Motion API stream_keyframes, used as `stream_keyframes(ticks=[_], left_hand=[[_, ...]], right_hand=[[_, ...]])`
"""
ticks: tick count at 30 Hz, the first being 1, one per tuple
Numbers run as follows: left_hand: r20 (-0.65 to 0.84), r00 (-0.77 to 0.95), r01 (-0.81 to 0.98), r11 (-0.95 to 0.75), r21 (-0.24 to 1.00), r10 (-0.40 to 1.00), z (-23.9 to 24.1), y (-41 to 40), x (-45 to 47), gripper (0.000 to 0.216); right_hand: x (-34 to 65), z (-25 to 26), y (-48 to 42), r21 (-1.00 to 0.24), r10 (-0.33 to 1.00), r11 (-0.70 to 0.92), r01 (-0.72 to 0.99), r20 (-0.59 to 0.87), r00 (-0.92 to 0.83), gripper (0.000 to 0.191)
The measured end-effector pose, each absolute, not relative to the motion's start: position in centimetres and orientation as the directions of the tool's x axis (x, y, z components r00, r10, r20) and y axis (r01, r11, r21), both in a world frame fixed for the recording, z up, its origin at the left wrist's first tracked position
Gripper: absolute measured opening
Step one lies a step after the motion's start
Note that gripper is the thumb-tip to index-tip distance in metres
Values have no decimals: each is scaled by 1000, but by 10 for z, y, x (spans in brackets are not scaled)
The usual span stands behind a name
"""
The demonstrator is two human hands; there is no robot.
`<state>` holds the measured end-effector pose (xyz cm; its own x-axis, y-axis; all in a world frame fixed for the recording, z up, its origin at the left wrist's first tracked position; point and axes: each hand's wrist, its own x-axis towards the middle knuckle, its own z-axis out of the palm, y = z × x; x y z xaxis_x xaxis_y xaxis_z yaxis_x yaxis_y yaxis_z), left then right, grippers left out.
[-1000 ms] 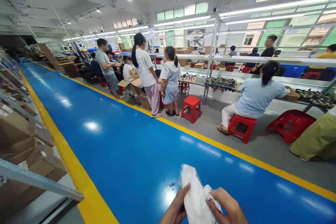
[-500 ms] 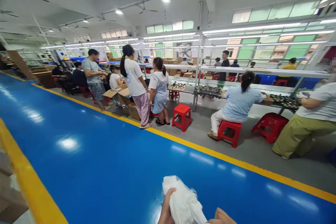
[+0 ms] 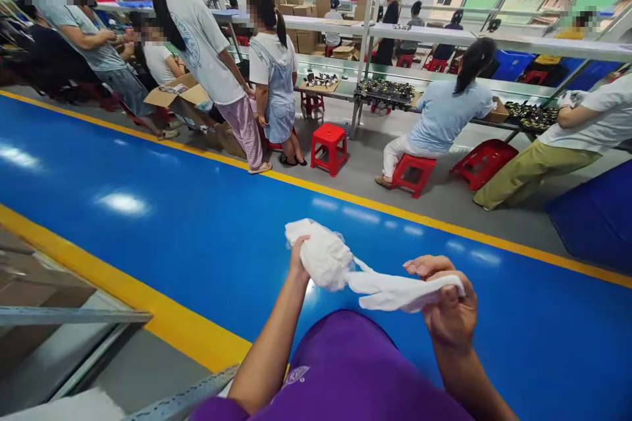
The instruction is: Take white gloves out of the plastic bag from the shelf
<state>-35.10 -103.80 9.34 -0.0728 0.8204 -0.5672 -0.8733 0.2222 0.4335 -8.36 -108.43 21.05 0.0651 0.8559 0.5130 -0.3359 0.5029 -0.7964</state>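
My left hand (image 3: pixel 299 259) grips a clear plastic bag stuffed with white gloves (image 3: pixel 320 254), held up in front of my purple shirt (image 3: pixel 345 368). My right hand (image 3: pixel 447 306) pinches a single white glove (image 3: pixel 402 291) that stretches from the bag's mouth to my fingers. Both hands hover over the blue floor lane (image 3: pixel 207 230), a little below the middle of the head view.
A yellow line (image 3: pixel 345 196) edges the blue lane. Beyond it people stand and sit on red stools (image 3: pixel 330 148) at a long workbench (image 3: pixel 385 89) with dark parts. Open cardboard boxes (image 3: pixel 175 93) lie at the left. A metal shelf rail (image 3: pixel 74 316) is at my lower left.
The view has tilted down and my hands have risen into it. My right hand has drawn one glove out of the bag, away to the right.
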Motion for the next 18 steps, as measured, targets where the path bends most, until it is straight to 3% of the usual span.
stream_keyframes(ticks=[4,7,10,14,18], left_hand=[[-586,-93,-865,226,448,805,104,-1038,-349,34],[-584,-112,-859,217,463,804,110,-1037,-348,36],[-585,-131,-854,209,476,800,112,-1035,-346,36],[-584,-144,-848,205,489,799,113,-1032,-344,34],[-576,-152,-846,196,497,803,113,-1032,-343,32]], right_hand=[[-82,213,-1078,-901,986,157,-405,167,10,20],[-88,210,-1070,-973,987,6,-229,42,-152,27],[-100,205,-1062,-973,939,211,98,173,-298,30],[-115,193,-1057,-760,801,562,327,402,-444,26],[-118,185,-1052,-671,783,599,437,374,-497,30]])
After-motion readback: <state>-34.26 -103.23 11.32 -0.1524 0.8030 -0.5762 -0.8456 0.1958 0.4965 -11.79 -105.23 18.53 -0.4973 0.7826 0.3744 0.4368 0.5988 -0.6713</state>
